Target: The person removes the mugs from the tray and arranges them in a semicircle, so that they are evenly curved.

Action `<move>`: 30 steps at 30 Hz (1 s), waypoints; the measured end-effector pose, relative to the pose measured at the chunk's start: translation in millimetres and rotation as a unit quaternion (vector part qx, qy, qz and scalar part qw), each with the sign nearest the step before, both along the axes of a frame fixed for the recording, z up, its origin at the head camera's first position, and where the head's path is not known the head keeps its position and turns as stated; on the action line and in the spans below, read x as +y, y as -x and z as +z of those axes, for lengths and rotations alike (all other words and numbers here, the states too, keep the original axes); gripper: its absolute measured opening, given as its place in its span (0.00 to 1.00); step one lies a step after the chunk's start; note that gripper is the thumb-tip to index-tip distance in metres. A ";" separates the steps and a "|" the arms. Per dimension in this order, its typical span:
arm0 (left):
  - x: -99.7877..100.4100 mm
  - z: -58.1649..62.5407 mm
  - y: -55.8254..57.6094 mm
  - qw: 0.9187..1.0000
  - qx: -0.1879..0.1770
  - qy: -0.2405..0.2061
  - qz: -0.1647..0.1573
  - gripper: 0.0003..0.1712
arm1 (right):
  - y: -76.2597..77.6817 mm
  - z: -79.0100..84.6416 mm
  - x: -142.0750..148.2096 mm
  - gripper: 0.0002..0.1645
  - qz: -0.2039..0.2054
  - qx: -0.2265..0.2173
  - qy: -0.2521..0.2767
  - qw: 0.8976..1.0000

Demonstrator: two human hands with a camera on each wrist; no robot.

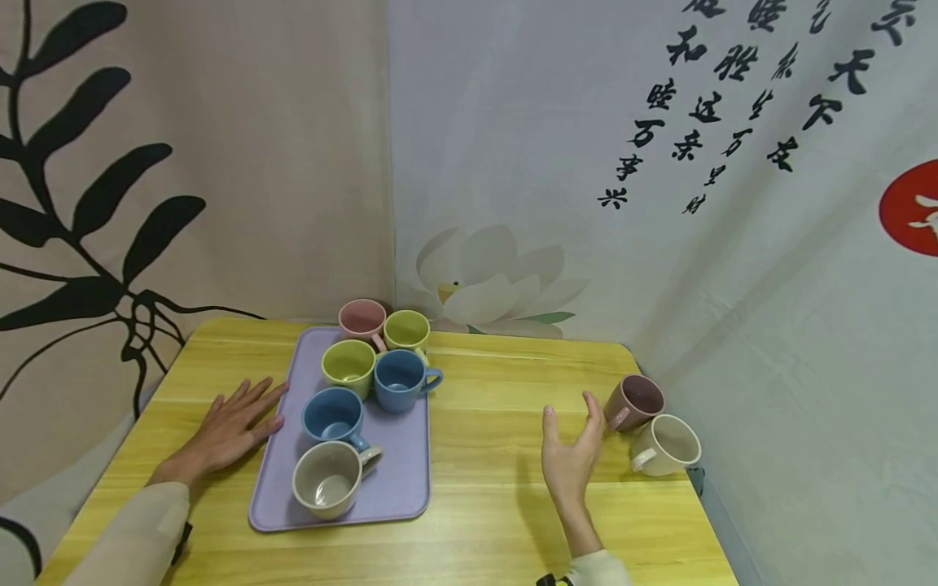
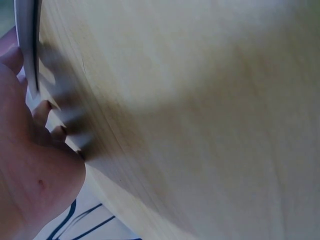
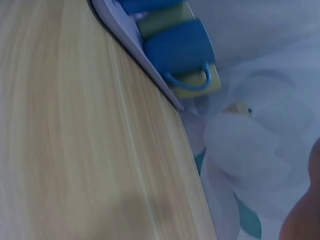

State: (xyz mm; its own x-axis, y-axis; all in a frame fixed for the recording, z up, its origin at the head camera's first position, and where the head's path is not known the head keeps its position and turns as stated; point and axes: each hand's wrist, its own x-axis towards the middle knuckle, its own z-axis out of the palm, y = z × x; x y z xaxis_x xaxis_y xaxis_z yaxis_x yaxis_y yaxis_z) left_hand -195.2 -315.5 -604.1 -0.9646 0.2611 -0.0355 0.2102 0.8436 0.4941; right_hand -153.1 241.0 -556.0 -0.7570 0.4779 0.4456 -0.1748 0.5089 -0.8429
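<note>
A lilac tray (image 1: 399, 488) lies on the wooden table (image 1: 498, 529) and bears six upright mugs. At its back stand a pink mug (image 1: 362, 319) and, just right of it, a rear green mug (image 1: 407, 330); in front of these come a second green mug (image 1: 348, 365) and a handled blue mug (image 1: 400, 382), its handle poking past the tray's right edge (the right wrist view shows that loop clearly). Nearer the person are another blue mug (image 1: 333, 417) and, foremost, a beige mug (image 1: 327, 482), whose glossy inner bottom is bare to view

The left hand (image 1: 238, 425) rests flat with fingers spread, its fingertips at the tray's left rim, gripping nothing. The right hand (image 1: 574, 456) is held up over the table, thumb and fingers well parted, with nothing in its grasp. Nearest to it, on the table's right side, stands a mauve mug (image 1: 634, 403), and just beside that a cream mug (image 1: 665, 445) near the edge, its pale inside facing up; whether those two touch, I cannot tell
</note>
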 end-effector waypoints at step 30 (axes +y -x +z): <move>-1.6 -2.9 0.9 1.000 0.000 0.001 0.001 0.39 | -10.6 3.7 -100.7 0.51 0.431 -0.133 -0.136 0.882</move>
State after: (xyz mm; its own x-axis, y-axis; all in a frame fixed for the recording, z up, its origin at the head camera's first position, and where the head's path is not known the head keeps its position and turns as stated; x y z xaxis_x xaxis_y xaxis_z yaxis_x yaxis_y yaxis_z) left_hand -196.1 -317.1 -607.0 -0.9650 0.2597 -0.0364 0.2087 0.8448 0.4928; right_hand -142.5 140.3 -552.3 -0.8822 -0.4227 0.2074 -0.4100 0.4730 -0.7798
